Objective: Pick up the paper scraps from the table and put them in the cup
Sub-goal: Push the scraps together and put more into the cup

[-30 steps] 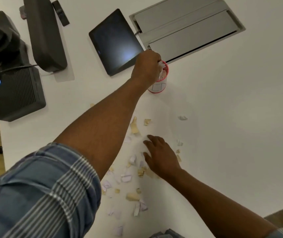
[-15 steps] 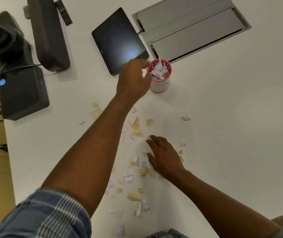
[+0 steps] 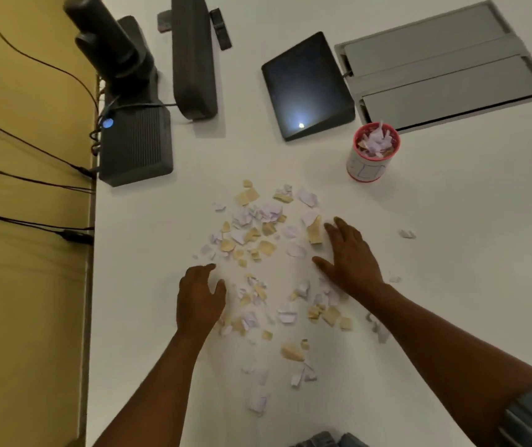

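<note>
Both hands lying spread, gripping nothing.
Left hand [image 3: 198, 301] and right hand [image 3: 351, 258] are flanking the scraps [image 3: 267, 253] mid-table [image 3: 451, 253]; cup [image 3: 373, 152] (already stuffed) is standing toward the far edge.

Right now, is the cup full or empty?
Nearly full. The cup stands upright, and paper scraps inside pile up to its red rim, a few poking above it.

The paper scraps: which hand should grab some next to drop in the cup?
Probably the right hand. It lies flat among the paper scraps, fingertips beside a tan piece, on the cup's side of the pile. The left hand also touches scraps but sits farther from the cup.
</note>
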